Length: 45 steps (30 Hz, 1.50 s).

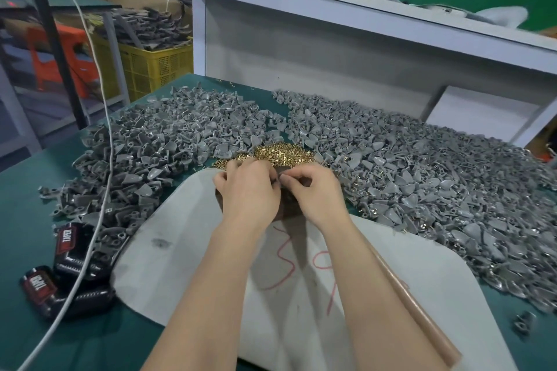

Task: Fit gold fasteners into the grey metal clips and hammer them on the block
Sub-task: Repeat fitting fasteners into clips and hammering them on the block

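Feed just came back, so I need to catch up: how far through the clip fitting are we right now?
Done: many clips in the right pile seem to show gold bits, so likely fitted. In hand: left hand and right hand pinch a grey clip over the block; hammering not begun, the wooden handle lies unheld. Left: the plain left pile and the gold fasteners.

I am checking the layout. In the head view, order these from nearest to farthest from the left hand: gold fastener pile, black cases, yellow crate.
1. Gold fastener pile, just beyond the left hand.
2. Black cases, on the table, left.
3. Yellow crate, beyond the table, back left.
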Each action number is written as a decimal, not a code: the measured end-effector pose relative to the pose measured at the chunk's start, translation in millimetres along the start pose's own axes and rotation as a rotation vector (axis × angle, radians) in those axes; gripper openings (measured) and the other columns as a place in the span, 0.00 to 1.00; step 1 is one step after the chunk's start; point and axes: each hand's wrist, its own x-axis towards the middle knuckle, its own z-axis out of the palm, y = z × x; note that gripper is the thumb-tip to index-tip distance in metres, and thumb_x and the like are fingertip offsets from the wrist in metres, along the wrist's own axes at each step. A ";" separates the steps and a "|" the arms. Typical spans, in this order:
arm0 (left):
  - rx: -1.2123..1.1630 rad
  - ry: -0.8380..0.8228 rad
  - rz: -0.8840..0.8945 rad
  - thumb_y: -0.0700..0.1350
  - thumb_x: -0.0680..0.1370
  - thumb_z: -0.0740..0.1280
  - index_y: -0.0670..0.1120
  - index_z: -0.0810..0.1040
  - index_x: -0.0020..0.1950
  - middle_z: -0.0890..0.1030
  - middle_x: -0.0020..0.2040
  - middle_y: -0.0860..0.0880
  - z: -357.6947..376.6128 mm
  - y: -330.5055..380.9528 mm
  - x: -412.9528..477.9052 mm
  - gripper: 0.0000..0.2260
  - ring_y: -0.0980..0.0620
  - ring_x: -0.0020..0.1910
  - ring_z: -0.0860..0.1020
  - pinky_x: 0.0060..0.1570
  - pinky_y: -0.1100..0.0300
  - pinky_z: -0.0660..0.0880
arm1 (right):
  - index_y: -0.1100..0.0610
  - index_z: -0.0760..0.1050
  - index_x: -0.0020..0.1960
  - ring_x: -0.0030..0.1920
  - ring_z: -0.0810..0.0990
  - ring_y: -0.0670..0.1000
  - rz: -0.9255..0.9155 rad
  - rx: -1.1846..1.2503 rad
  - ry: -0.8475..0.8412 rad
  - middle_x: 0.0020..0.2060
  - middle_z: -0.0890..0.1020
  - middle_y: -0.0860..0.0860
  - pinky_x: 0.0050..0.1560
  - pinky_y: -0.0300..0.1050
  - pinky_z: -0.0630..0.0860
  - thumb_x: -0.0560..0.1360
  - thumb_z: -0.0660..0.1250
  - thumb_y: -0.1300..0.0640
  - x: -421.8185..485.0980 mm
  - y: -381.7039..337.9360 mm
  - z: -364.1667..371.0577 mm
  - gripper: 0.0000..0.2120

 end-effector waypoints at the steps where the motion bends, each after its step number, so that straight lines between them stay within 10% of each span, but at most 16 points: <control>1: -0.001 0.002 0.000 0.49 0.77 0.64 0.53 0.80 0.48 0.78 0.52 0.52 -0.1 -0.2 0.0 0.05 0.46 0.59 0.68 0.52 0.53 0.58 | 0.56 0.83 0.47 0.49 0.77 0.50 0.003 -0.013 0.009 0.47 0.80 0.52 0.54 0.44 0.71 0.73 0.71 0.58 -0.7 0.3 1.1 0.04; 23: 0.001 0.031 0.007 0.45 0.78 0.64 0.52 0.81 0.46 0.79 0.53 0.52 -0.5 2.5 -0.6 0.06 0.46 0.59 0.68 0.49 0.55 0.54 | 0.47 0.76 0.40 0.52 0.78 0.54 0.080 -0.199 -0.086 0.47 0.83 0.50 0.57 0.53 0.73 0.75 0.67 0.54 3.6 -15.3 -4.4 0.06; 31: 0.017 0.018 0.001 0.47 0.77 0.65 0.53 0.81 0.46 0.79 0.51 0.53 0.2 2.1 -0.7 0.05 0.46 0.59 0.67 0.51 0.54 0.57 | 0.54 0.81 0.56 0.50 0.79 0.50 0.039 0.001 -0.066 0.47 0.83 0.50 0.59 0.50 0.74 0.75 0.67 0.59 1.7 -1.9 -9.5 0.10; 45: -0.076 0.109 -0.078 0.47 0.77 0.64 0.53 0.80 0.48 0.80 0.51 0.52 -4.0 0.4 1.4 0.05 0.46 0.59 0.68 0.49 0.55 0.54 | 0.53 0.82 0.52 0.50 0.78 0.48 0.021 -0.097 0.026 0.49 0.83 0.48 0.55 0.40 0.72 0.76 0.65 0.60 6.6 4.1 -9.2 0.09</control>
